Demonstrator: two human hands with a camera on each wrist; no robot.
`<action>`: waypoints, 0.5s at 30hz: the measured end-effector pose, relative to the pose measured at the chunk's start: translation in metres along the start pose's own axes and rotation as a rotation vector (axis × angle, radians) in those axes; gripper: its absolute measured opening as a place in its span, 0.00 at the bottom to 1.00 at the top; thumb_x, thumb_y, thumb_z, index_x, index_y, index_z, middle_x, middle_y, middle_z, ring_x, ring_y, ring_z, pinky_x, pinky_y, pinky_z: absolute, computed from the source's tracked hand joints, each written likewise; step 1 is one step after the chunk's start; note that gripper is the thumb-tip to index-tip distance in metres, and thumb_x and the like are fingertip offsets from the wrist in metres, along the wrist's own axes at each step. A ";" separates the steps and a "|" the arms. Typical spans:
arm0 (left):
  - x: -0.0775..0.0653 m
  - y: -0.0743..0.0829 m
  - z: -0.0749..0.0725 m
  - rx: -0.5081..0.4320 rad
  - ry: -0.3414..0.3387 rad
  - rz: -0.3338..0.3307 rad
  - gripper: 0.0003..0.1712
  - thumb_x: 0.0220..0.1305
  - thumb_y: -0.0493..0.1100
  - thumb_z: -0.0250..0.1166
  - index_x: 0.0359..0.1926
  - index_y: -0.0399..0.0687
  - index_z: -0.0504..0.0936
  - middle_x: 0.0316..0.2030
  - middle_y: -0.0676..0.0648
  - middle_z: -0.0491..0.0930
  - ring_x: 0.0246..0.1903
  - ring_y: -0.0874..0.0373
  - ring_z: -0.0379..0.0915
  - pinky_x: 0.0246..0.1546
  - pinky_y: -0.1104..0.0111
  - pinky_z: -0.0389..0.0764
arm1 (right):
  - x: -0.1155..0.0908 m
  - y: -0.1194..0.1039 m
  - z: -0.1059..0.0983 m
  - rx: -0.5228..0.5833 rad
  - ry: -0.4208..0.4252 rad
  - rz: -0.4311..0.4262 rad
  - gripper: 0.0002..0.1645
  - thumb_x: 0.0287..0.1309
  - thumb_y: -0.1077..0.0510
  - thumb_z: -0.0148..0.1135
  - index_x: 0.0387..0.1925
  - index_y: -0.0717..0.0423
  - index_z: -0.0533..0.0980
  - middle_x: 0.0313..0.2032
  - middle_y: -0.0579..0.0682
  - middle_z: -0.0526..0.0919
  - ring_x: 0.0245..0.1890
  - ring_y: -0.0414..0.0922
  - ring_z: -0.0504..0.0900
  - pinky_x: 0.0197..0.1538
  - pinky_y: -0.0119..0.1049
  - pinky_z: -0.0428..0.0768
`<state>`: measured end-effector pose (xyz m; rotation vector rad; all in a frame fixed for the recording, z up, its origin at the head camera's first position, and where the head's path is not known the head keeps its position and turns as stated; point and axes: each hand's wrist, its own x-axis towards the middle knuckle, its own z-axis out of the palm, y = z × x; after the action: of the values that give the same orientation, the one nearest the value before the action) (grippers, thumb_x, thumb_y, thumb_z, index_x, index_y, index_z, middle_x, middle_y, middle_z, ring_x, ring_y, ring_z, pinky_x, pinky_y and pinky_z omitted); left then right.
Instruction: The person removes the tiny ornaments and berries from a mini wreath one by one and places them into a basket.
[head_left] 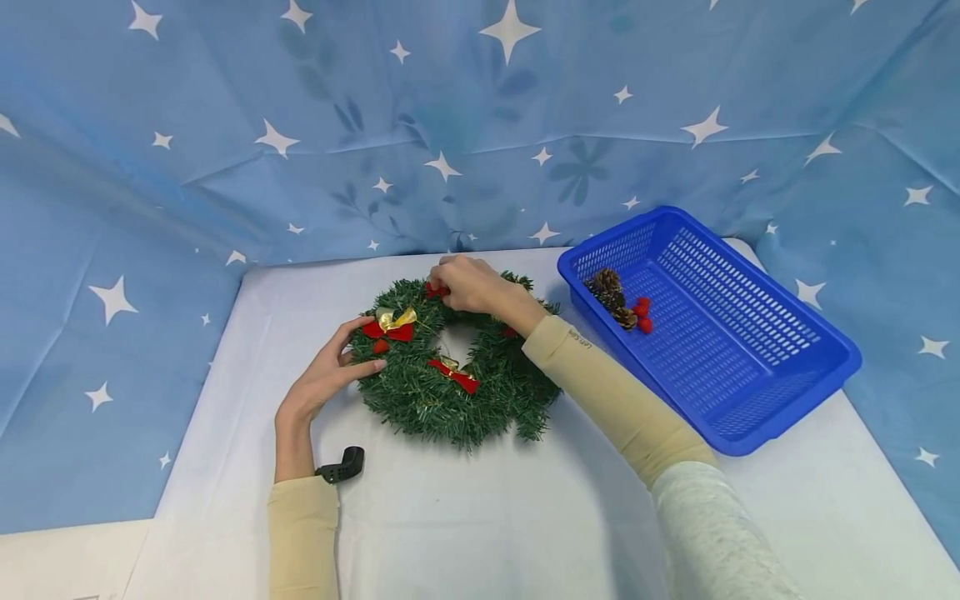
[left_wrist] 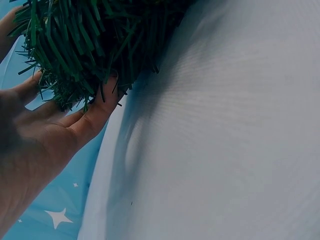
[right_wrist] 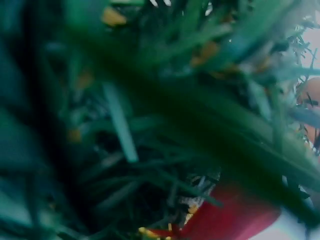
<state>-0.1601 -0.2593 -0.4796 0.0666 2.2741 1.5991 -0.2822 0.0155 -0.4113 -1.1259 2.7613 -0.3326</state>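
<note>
A green Christmas wreath (head_left: 435,404) lies on the white-covered table, with red bows and gold bells on it. My left hand (head_left: 318,379) grips its left edge, thumb on top near a red bow with gold trim (head_left: 390,331) and a red berry (head_left: 381,346). In the left wrist view, fingers (left_wrist: 102,107) curl under the green tinsel. At the far side of the ring, my right hand (head_left: 476,287) pinches a small red bow (head_left: 436,290), mostly hidden by the fingers. Another red bow (head_left: 454,377) sits at the near inner rim. Blurred tinsel fills the right wrist view.
To the right stands a blue plastic basket (head_left: 750,433), holding pine cones (head_left: 607,282) and several red berries (head_left: 643,325) at its left end. A black device (head_left: 348,463) is on my left wrist. Blue star-patterned cloth (head_left: 450,125) hangs behind and beside the table.
</note>
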 end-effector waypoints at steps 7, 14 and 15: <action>0.001 0.001 0.001 0.003 0.001 -0.006 0.49 0.65 0.57 0.73 0.80 0.74 0.55 0.83 0.48 0.32 0.78 0.26 0.37 0.70 0.28 0.52 | -0.001 0.001 0.000 0.008 0.000 0.005 0.13 0.68 0.64 0.62 0.53 0.58 0.81 0.48 0.55 0.82 0.45 0.49 0.82 0.46 0.42 0.82; 0.000 0.001 0.000 0.001 0.000 -0.004 0.50 0.65 0.56 0.73 0.80 0.72 0.54 0.83 0.48 0.32 0.78 0.25 0.36 0.71 0.28 0.50 | -0.002 0.003 -0.003 0.054 0.005 0.010 0.19 0.68 0.64 0.63 0.58 0.58 0.79 0.50 0.55 0.81 0.43 0.48 0.80 0.46 0.41 0.80; 0.000 0.001 0.001 0.002 -0.001 -0.004 0.49 0.65 0.55 0.73 0.80 0.72 0.54 0.83 0.48 0.32 0.78 0.25 0.36 0.71 0.28 0.50 | -0.003 0.004 -0.004 0.067 0.008 0.009 0.19 0.67 0.64 0.63 0.59 0.58 0.79 0.49 0.55 0.80 0.42 0.48 0.79 0.45 0.40 0.79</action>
<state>-0.1598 -0.2584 -0.4784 0.0628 2.2737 1.5945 -0.2835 0.0206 -0.4085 -1.0987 2.7391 -0.4258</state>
